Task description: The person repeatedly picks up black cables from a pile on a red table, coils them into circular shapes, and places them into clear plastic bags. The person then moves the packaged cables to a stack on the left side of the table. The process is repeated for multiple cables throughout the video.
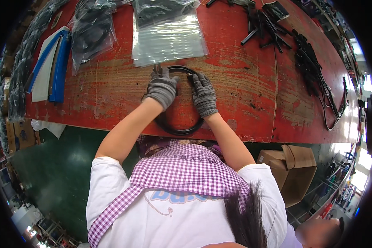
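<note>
Black rubber ring [175,124] lies flat on the red surface [244,95], just below the clear bag [169,39]. Left hand [163,87] and right hand [203,95], gloved, fingers clamped on its top arc. Ring not yet bagged; loose black strips [264,27] wait beyond.

Both gloved hands, left hand [163,87] and right hand [203,95], press down, fingers curled.

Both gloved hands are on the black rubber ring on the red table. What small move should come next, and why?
Probably slide the black ring up toward the clear plastic bag. The left hand and right hand both press on the ring's far arc, the bag lies flat just beyond it, and the ring's near arc lies close to the red table's near edge.
</note>
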A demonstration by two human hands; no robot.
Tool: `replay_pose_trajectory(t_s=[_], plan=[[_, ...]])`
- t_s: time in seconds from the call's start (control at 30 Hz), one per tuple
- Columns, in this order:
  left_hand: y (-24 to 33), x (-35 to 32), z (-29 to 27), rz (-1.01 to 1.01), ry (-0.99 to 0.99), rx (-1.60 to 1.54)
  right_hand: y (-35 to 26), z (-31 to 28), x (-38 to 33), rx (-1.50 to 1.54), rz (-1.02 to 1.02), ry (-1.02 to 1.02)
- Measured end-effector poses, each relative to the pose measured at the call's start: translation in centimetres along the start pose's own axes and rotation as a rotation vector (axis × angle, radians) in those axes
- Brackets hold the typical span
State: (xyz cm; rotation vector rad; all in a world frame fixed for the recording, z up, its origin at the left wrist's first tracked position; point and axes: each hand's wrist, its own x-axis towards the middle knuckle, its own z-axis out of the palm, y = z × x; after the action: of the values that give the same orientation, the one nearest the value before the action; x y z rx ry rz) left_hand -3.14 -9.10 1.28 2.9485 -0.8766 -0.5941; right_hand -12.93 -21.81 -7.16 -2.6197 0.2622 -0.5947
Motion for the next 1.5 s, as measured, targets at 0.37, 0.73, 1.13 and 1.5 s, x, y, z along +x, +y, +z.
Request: replay_pose_trajectory(t_s=[0.37, 0.73, 1.13, 1.5], plan=[[1.4, -1.2, 1.9, 0.132, 0.076, 0.169, 0.2, -0.3, -0.1, -0.049, -0.014, 0.019], [-0.7, 0.1, -1.9, 0.169, -0.029, 0.250, -0.8, -0.4, 0.6, -0.060, -0.014, 0.004], [-8.5, -4.9, 2.3, 0.008, 0.055, -0.889, -0.5, -0.4, 0.4, -0.023, -0.038, -0.014], [-7.7, -3.2, 4.5, 0.232, 0.368, -0.232, -1.4, -1.4, 0.3, -0.021, 0.010, -0.081]])
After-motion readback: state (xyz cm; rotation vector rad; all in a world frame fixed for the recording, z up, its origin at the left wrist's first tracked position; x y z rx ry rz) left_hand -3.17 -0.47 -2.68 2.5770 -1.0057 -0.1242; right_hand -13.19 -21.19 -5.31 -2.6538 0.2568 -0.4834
